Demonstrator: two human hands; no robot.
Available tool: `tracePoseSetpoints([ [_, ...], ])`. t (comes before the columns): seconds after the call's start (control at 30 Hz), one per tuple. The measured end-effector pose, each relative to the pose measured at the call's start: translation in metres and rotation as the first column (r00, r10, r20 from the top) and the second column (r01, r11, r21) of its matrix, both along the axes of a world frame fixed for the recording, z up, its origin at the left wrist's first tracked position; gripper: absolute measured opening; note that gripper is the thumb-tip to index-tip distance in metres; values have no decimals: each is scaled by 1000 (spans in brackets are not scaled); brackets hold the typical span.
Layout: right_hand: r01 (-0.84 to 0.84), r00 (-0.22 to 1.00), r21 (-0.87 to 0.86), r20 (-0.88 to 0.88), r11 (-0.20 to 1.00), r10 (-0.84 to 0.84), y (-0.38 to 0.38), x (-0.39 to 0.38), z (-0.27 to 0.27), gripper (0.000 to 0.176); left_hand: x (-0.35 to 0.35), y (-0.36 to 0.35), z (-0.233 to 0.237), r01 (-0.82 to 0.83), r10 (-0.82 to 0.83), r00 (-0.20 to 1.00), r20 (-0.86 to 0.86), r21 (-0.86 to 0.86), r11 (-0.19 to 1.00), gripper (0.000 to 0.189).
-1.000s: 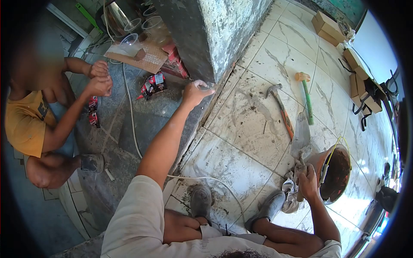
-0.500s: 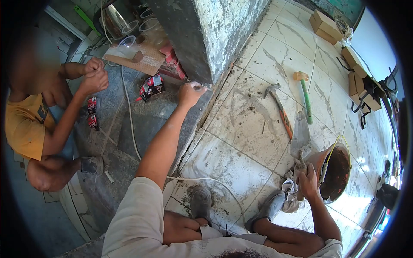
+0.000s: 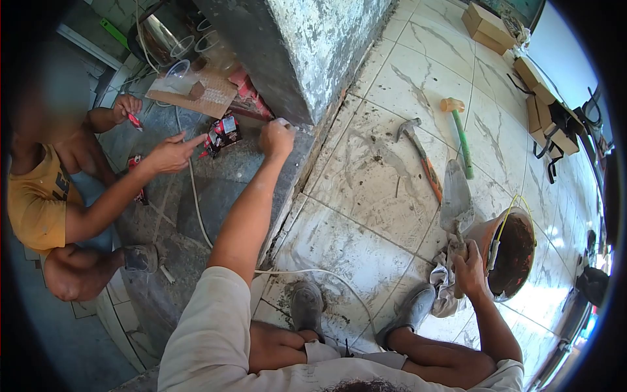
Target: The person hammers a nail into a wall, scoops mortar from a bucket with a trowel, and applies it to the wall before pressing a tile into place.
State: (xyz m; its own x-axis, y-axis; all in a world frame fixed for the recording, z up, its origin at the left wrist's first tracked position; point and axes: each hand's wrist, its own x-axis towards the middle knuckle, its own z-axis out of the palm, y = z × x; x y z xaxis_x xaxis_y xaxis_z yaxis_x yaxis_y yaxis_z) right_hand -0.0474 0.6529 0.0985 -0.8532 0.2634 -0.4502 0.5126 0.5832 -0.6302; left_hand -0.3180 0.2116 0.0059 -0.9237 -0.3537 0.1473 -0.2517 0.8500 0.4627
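My left hand (image 3: 277,138) is closed in a fist at the foot of the rough concrete column (image 3: 297,46), on the edge of the dark stone step (image 3: 222,189); whether it holds anything small is hidden. My right hand (image 3: 468,268) grips the handle of a mortar-stained trowel (image 3: 455,204), its blade pointing away over the marble-look floor tiles (image 3: 366,189). A brown bucket (image 3: 509,258) of dark mortar stands just right of that hand. A grey rag (image 3: 445,291) lies under my wrist.
Another person in a yellow shirt (image 3: 39,202) crouches at left, one hand (image 3: 171,153) stretched toward a red packet (image 3: 221,132). A claw hammer (image 3: 418,153) and green-handled mallet (image 3: 459,130) lie on the tiles. A white cable (image 3: 196,196) crosses the step. Cardboard boxes (image 3: 486,26) sit far right.
My left hand has closed into a fist and shifted slightly left at the column's foot. The other person's hands have separated, one now reaching toward the red packet. My right hand stays on the trowel.
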Motion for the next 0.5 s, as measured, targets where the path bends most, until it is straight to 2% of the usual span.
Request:
tracePoseSetpoints([
  [0.07, -247, 928, 213, -228, 945, 294, 4, 3, -5, 34, 2, -12, -7, 24, -17, 985, -171, 39, 999, 15],
  [0.1, -252, 927, 211, -227, 944, 298, 2, 0, -2, 34, 5, -16, -7, 20, -13, 986, -168, 38, 999, 15],
  [0.17, -460, 820, 279, -230, 843, 524, -10, -11, 11, 41, 9, -23, -7, 139, -119, 981, -150, 129, 982, 15],
  [0.2, -468, 815, 280, -229, 838, 532, -21, -23, 23, 41, 12, -28, -8, 130, -110, 983, -150, 130, 983, 15],
  [0.27, -655, 753, 228, 121, 721, 646, -53, -55, 47, 47, 20, -34, -13, 236, -224, 936, -272, 11, 972, 17],
  [0.3, -691, 717, 256, 120, 676, 687, -69, -70, 51, 49, 25, -38, -15, 230, -217, 937, -274, 17, 973, 17],
  [0.37, -731, 650, 337, 80, 594, 755, -99, -99, 52, 49, 37, -47, -18, 248, -318, 887, -334, -237, 939, 20],
  [0.5, -742, 588, 421, 36, 521, 808, -162, -141, 43, 41, 49, -56, -22, 290, -383, 832, -401, -274, 917, 20],
])
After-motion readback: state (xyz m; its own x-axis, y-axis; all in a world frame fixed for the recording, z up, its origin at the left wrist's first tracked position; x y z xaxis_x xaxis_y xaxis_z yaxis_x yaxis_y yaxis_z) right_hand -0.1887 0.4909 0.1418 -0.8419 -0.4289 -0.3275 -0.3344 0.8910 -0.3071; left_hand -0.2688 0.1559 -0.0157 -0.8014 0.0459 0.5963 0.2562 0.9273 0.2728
